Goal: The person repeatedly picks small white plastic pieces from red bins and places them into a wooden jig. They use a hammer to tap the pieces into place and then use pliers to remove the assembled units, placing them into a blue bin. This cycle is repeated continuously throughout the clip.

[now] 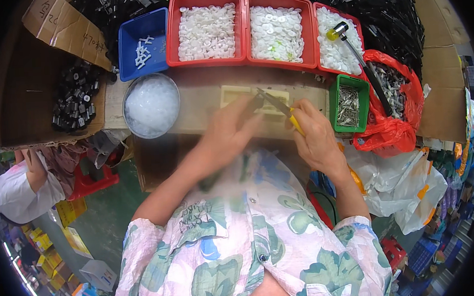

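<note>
My right hand (pixel 316 137) is closed round a yellow-handled tool (pixel 277 103) with a long, tapered metal end, which looks like pliers or scissors. Its tip points left over a cream-coloured block (pixel 279 97) with recesses, lying on the work board. My left hand (pixel 229 128) reaches to the block's near left side, close to the tool's tip. Motion smears its fingers, and a dark shape by them is too blurred to name. Right of the block stands a green tray (pixel 349 104) of small metal pins or screws.
Red bins (pixel 210 61) of white plastic discs line the back, beside a blue bin (pixel 127 46). A metal bowl (pixel 152 105) holds whitish stuff. A hammer (pixel 371 72) leans by a red bag (pixel 388 133). Boxes (pixel 6 108) flank the bench; another person (pixel 27 182) sits left.
</note>
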### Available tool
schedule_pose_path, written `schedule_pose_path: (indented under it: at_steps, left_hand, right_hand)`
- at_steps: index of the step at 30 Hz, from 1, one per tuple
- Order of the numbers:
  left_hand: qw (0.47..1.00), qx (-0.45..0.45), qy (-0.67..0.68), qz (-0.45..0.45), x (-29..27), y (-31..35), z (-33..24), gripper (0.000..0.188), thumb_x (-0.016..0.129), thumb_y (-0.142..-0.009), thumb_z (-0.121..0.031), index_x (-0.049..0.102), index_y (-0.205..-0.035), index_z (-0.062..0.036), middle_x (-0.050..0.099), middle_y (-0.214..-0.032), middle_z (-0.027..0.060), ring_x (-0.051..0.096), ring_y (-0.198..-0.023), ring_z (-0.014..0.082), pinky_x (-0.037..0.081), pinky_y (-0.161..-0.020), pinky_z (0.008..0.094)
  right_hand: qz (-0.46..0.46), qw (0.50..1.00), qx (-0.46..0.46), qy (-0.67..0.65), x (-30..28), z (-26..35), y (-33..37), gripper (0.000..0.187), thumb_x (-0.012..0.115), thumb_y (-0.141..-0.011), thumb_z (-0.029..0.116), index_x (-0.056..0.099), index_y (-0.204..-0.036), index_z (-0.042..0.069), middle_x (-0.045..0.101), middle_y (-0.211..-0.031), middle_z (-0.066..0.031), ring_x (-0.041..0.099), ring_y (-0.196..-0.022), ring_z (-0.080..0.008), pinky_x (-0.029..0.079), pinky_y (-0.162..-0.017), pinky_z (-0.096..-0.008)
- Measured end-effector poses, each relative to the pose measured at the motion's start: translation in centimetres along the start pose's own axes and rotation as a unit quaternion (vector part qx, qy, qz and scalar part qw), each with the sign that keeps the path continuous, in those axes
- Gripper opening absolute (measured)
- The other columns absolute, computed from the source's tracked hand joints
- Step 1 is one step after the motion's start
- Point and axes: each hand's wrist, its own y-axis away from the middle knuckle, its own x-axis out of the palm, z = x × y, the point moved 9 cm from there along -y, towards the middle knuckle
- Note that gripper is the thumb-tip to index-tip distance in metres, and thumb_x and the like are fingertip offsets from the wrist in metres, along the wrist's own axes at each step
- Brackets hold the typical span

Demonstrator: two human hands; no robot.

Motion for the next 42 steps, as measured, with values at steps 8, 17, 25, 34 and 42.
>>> schedule_pose_path:
  at_steps: [8,17,25,34,42]
  left_hand:
    - [0.938,-0.161,0.259,0.164,2.7,1.1,2.2,0.033,0.051,-0.106,-0.033,0.057,-0.096,-0.0025,0.05,-0.066,0.0016,0.044,-0.051,0.0095,0.036,-0.044,0.0242]
    - [0.723,-0.287,0.549,0.307,4.6,3.8,2.0,0.042,0.053,-0.103,-0.043,0.057,-0.094,-0.002,0.05,-0.069,0.0042,0.043,-0.049,0.0107,0.037,-0.041,0.0245]
    - [0.937,-0.229,-0.134,0.229,-5.9,9.4,8.9,0.041,0.058,-0.101,-0.039,0.061,-0.089,0.0008,0.063,-0.073,0.0141,0.066,-0.062,0.0219,0.05,-0.054,0.0342]
    - [0.94,-0.197,-0.272,0.051,-17.3,11.2,6.3,0.029,0.068,-0.092,-0.022,0.069,-0.091,0.0073,0.067,-0.075,0.0181,0.065,-0.066,0.0207,0.05,-0.063,0.0365]
    - [0.886,-0.022,-0.422,-0.193,-27.1,3.8,5.9,0.018,0.065,-0.088,-0.005,0.067,-0.101,0.006,0.067,-0.097,0.0224,0.066,-0.086,0.0373,0.051,-0.075,0.0404]
  right_hand:
    - [0.01,1.0,-0.008,0.01,0.5,0.2,1.1,0.01,0.062,-0.081,-0.004,0.055,-0.087,-0.004,0.056,-0.091,-0.0194,0.058,-0.084,-0.0414,0.047,-0.074,-0.0465]
    - [0.036,0.999,-0.037,-0.015,0.3,1.1,1.6,0.013,0.063,-0.078,-0.003,0.057,-0.089,-0.002,0.058,-0.096,-0.0173,0.059,-0.088,-0.0385,0.047,-0.078,-0.0449]
    - [-0.008,0.994,0.033,0.108,0.2,-3.3,1.0,0.024,0.063,-0.076,0.002,0.06,-0.1,0.001,0.056,-0.108,-0.016,0.057,-0.1,-0.0358,0.044,-0.082,-0.0461]
    - [0.014,0.95,0.121,0.286,1.0,-6.3,0.6,0.028,0.062,-0.082,0.007,0.057,-0.109,0.0,0.054,-0.117,-0.0155,0.054,-0.109,-0.0338,0.042,-0.089,-0.047]
    - [0.005,0.973,0.097,0.21,0.3,-5.2,1.4,0.045,0.071,-0.087,0.016,0.056,-0.127,0.003,0.05,-0.133,-0.0187,0.049,-0.124,-0.0372,0.039,-0.103,-0.0478]
